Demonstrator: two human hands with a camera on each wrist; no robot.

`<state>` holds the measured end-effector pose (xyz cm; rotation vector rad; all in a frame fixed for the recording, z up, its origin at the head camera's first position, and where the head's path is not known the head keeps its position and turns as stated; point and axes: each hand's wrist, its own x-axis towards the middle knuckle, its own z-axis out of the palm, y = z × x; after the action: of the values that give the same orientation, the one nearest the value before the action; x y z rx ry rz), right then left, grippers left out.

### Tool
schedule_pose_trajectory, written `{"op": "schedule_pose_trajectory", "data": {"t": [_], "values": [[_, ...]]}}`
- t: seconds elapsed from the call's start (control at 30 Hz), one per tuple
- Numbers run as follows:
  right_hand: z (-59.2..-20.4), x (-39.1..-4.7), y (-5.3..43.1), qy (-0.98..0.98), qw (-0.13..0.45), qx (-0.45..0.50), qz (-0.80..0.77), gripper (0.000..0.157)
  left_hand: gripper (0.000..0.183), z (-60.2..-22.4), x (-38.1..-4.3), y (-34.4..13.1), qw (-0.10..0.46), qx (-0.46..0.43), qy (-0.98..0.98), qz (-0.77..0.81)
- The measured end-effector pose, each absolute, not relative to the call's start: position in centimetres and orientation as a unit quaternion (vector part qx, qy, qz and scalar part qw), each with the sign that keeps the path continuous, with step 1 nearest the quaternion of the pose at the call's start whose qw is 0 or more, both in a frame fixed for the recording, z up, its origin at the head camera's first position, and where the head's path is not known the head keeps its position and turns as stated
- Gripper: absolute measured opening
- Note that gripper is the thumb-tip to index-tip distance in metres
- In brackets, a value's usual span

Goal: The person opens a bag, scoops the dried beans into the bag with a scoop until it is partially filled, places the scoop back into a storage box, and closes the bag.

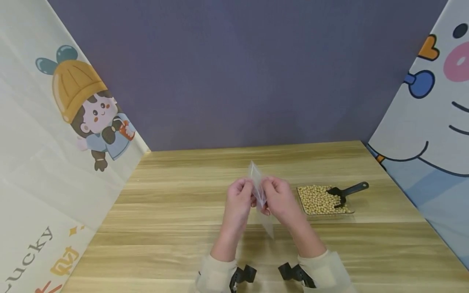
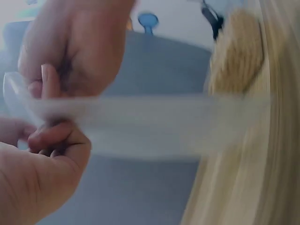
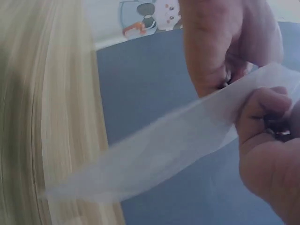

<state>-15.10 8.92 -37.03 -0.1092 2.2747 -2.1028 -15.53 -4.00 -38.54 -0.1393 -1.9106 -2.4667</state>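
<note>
Above the middle of the table, a translucent plastic bag (image 1: 257,185) hangs between my two hands, its mouth spread apart a little. My left hand (image 1: 239,199) pinches one side near the top between thumb and fingers. On the opposite side my right hand (image 1: 282,198) pinches the bag in the same way. The lower part of the bag (image 3: 154,150) dangles below the fingers and looks flat in the right wrist view. Motion blur softens the bag (image 2: 154,124) in the left wrist view.
To the right of my right hand stands a clear tray (image 1: 326,215) filled with yellowish soybeans (image 1: 316,199). A black scoop (image 1: 346,191) lies in the beans, its handle over the rim. The wooden table (image 1: 165,228) meets a dark backdrop and printed side curtains.
</note>
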Motion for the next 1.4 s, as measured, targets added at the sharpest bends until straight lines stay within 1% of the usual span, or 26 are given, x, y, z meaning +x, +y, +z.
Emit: {"op": "schedule_pose_trajectory", "data": {"t": [0.07,0.2,0.27,0.33,0.43,0.5,0.53,0.57,0.67,0.7,0.73,0.77,0.83,0.97,1.1,1.2,1.3,1.4], "values": [[-36.8,-15.1,9.4,0.793,0.006,-0.037,-0.608,0.035,0.026,-38.2,-15.6,-5.2,0.028,-0.040,-0.689,-0.723],[-36.2,-15.2,10.9,0.907,-0.039,-0.041,-0.416,0.034,0.027,-37.5,-15.2,-8.0,0.090,-0.033,-0.829,-0.551],[-35.8,-15.1,11.5,0.927,-0.040,-0.047,-0.370,0.034,0.031,-37.2,-15.0,-8.8,0.107,-0.047,-0.857,-0.503],[-35.6,-14.9,11.8,0.928,-0.037,-0.045,-0.369,0.033,0.032,-37.2,-14.9,-9.0,0.108,-0.074,-0.860,-0.493],[-35.5,-14.7,11.9,0.914,-0.026,-0.039,-0.404,0.036,0.034,-37.8,-15.0,-8.9,0.094,-0.120,-0.838,-0.524],[-35.6,-14.6,12.0,0.901,-0.028,-0.036,-0.431,0.037,0.027,-38.3,-15.1,-8.9,0.077,-0.143,-0.823,-0.545],[-35.7,-14.6,12.0,0.897,-0.034,-0.036,-0.439,0.038,0.030,-38.6,-15.1,-8.9,0.065,-0.152,-0.820,-0.548],[-35.8,-14.6,12.0,0.892,-0.038,-0.038,-0.448,0.039,0.043,-38.8,-15.1,-8.9,0.051,-0.161,-0.821,-0.545],[-35.9,-14.4,12.0,0.883,-0.045,-0.043,-0.466,0.041,0.101,-39.5,-15.0,-8.8,0.009,-0.180,-0.833,-0.523],[-36.0,-14.3,12.0,0.880,-0.041,-0.044,-0.471,0.041,0.116,-39.7,-15.0,-8.7,0.000,-0.186,-0.835,-0.517],[-36.0,-14.2,12.0,0.876,-0.037,-0.045,-0.478,0.042,0.126,-39.9,-15.0,-8.6,-0.007,-0.192,-0.836,-0.515],[-36.0,-14.1,11.9,0.873,-0.030,-0.045,-0.485,0.042,0.131,-40.1,-15.1,-8.5,-0.011,-0.197,-0.832,-0.519],[-36.1,-13.9,11.7,0.865,-0.015,-0.045,-0.499,0.042,0.138,-40.4,-15.1,-8.2,-0.017,-0.209,-0.817,-0.537],[-36.4,-13.6,11.3,0.854,0.005,-0.044,-0.518,0.041,0.145,-40.8,-15.3,-7.5,-0.032,-0.229,-0.784,-0.577],[-36.6,-13.5,11.0,0.854,0.004,-0.048,-0.518,0.037,0.151,-41.1,-15.4,-6.9,-0.048,-0.240,-0.767,-0.593],[-36.7,-13.4,10.9,0.855,-0.003,-0.052,-0.516,0.036,0.153,-41.1,-15.5,-6.7,-0.048,-0.250,-0.763,-0.594],[-36.7,-13.4,10.9,0.853,-0.006,-0.054,-0.518,0.037,0.148,-41.1,-15.5,-6.5,-0.039,-0.255,-0.761,-0.595],[-36.7,-13.3,11.1,0.854,-0.013,-0.053,-0.518,0.039,0.135,-41.1,-15.6,-6.3,-0.018,-0.247,-0.759,-0.602]]}}
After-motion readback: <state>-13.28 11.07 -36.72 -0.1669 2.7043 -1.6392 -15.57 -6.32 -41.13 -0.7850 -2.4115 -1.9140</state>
